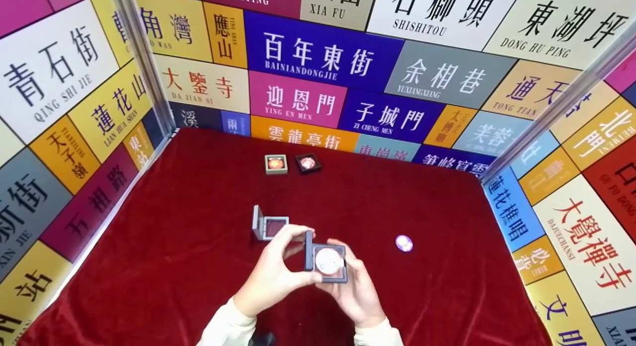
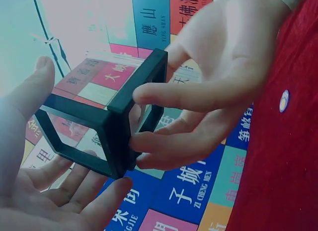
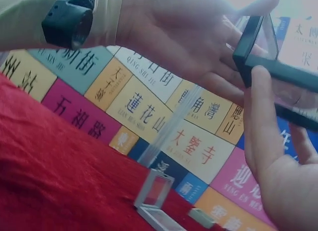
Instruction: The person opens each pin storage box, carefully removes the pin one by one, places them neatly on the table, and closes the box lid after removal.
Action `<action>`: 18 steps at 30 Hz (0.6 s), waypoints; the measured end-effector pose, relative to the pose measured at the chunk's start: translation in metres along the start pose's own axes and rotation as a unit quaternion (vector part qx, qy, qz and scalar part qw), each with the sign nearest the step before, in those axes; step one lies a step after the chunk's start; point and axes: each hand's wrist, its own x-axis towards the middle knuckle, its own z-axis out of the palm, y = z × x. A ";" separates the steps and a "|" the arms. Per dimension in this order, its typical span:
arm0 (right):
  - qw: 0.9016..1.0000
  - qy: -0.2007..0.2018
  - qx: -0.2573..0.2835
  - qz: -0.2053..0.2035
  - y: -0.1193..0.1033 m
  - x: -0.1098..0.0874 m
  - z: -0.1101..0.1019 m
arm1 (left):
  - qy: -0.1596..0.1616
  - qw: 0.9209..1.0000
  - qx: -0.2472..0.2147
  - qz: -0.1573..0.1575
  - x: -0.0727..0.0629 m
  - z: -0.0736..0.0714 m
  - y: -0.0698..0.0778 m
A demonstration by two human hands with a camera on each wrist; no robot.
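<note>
A dark square display case (image 1: 309,251), hinged open with clear panes in its frames, is held between both hands above the cloth. Inside its right half shows a round whitish disc (image 1: 329,262). My left hand (image 1: 273,276) grips the upright half, thumb on one edge and fingers on the other. My right hand (image 1: 361,291) holds the half with the disc from the far and right side; in the left wrist view its fingertips (image 2: 144,94) lie on the frame. Behind the left hand stands an open grey case (image 1: 256,222) on the cloth.
A dark red cloth (image 1: 198,197) covers the table. Right of the hands lies a purple-rimmed round badge (image 1: 404,243). Farther back are a pale green framed case (image 1: 276,165) and a black one (image 1: 308,163), each with a reddish round piece. Colourful sign-printed panels (image 1: 318,57) enclose the table.
</note>
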 end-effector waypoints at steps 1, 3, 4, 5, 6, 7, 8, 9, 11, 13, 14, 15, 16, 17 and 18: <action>0.999 0.010 -0.049 -0.018 -0.001 0.002 0.002 | 0.003 1.000 0.004 0.000 -0.001 -0.001 -0.001; 0.983 0.037 -0.169 -0.065 -0.004 0.004 0.006 | 0.009 1.000 0.012 0.000 -0.002 -0.004 -0.004; 0.967 0.050 -0.234 -0.090 -0.005 0.006 0.009 | 0.012 1.000 0.014 0.000 -0.003 -0.005 -0.005; 0.947 0.062 -0.293 -0.113 -0.006 0.006 0.011 | 0.013 1.000 0.018 -0.002 -0.004 -0.006 -0.006; 0.925 0.069 -0.349 -0.132 -0.006 0.007 0.013 | 0.015 1.000 0.022 -0.005 -0.005 -0.007 -0.007; 0.903 0.074 -0.397 -0.146 -0.006 0.007 0.015 | 0.016 1.000 0.023 -0.007 -0.006 -0.008 -0.008; 0.883 0.075 -0.437 -0.154 -0.006 0.006 0.016 | 0.016 0.999 0.026 -0.009 -0.007 -0.009 -0.008; 0.863 0.075 -0.474 -0.159 -0.006 0.006 0.018 | 0.016 0.999 0.027 -0.011 -0.008 -0.010 -0.008; 0.829 0.070 -0.531 -0.163 -0.006 0.006 0.020 | 0.016 0.999 0.032 -0.014 -0.008 -0.011 -0.009; 0.796 0.067 -0.577 -0.168 -0.006 0.006 0.022 | 0.015 0.999 0.037 -0.015 -0.008 -0.012 -0.009; 0.780 0.069 -0.597 -0.171 -0.006 0.006 0.022 | 0.016 0.999 0.039 -0.015 -0.008 -0.012 -0.010; 0.766 0.071 -0.615 -0.174 -0.006 0.006 0.023 | 0.016 0.999 0.043 -0.016 -0.008 -0.012 -0.010; 0.753 0.073 -0.629 -0.178 -0.006 0.006 0.023 | 0.016 0.999 0.046 -0.018 -0.008 -0.012 -0.010; 0.741 0.074 -0.643 -0.182 -0.006 0.007 0.023 | 0.016 0.999 0.049 -0.018 -0.008 -0.012 -0.010; 0.729 0.073 -0.655 -0.187 -0.006 0.007 0.023 | 0.017 0.998 0.051 -0.020 -0.009 -0.012 -0.011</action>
